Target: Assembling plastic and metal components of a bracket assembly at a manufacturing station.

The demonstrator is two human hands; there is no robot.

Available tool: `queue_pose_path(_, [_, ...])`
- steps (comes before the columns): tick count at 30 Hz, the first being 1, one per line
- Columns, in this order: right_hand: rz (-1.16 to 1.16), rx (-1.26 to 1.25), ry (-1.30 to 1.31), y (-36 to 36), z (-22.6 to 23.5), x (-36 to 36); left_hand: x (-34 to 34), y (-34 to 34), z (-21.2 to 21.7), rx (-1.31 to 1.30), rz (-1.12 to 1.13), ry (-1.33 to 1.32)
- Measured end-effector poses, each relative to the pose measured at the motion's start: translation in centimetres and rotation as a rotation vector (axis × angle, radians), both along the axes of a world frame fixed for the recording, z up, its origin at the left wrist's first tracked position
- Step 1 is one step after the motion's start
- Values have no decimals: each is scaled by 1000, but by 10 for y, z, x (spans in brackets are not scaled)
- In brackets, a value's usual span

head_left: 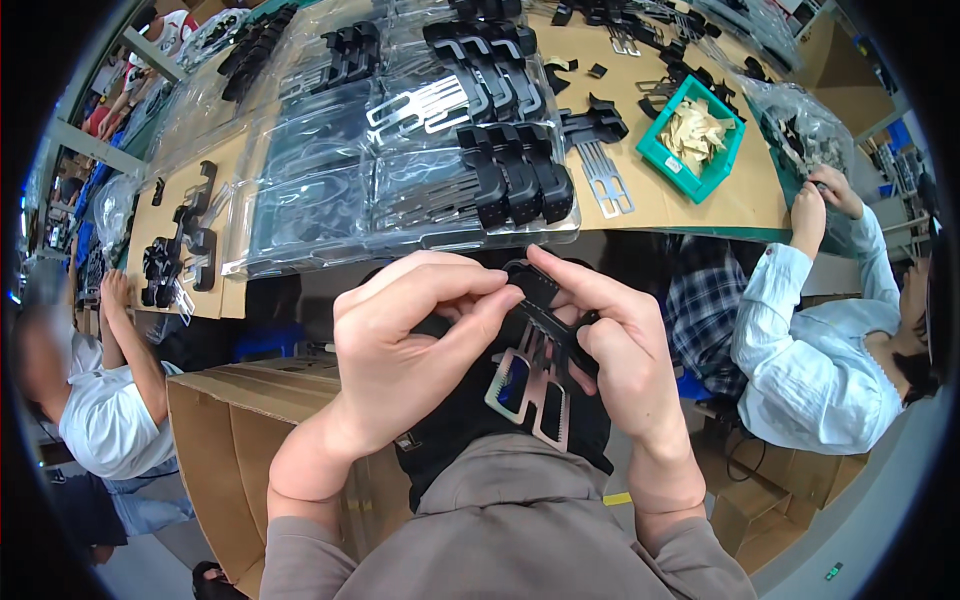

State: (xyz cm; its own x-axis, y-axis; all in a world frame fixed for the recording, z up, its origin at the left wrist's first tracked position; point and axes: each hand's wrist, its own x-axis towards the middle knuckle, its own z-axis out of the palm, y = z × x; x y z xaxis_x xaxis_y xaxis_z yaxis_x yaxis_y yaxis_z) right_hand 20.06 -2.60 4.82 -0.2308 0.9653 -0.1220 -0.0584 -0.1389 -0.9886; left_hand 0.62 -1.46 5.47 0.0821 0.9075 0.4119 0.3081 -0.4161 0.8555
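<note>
My right hand (pixel 625 345) is wrapped round a bracket, a black plastic piece with a slotted metal plate (pixel 508 385). The part is held above my lap, its metal end hanging down toward me. My left hand (pixel 410 335) is closed in a pinch, thumb against index finger, right at the upper edge of the black plastic. What lies between those fingertips is too small to make out. Just beyond my hands, a clear plastic tray (pixel 310 215) on the table carries rows of similar black-and-metal brackets (pixel 520 175).
A green bin (pixel 690 190) of crumpled cream paper scraps stands right of the tray, near a loose bracket (pixel 602 175). More brackets (pixel 185 240) lie at left. Co-workers sit on both sides, one in a light blue shirt (pixel 820 350). An open cardboard box (pixel 235 420) is beside me.
</note>
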Motion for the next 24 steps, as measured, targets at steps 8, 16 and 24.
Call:
queue_pose_path(8, [8,81,-31,0,-15,3,-2,4,4,10,-20,61])
queue_pose_path(16, [-7,-23,-12,0,-5,3,-2,3,2,11,-6,91])
queue_pose_path(24, [-37,-1,-27,-1,-7,-2,-3,2,3,0,12,108])
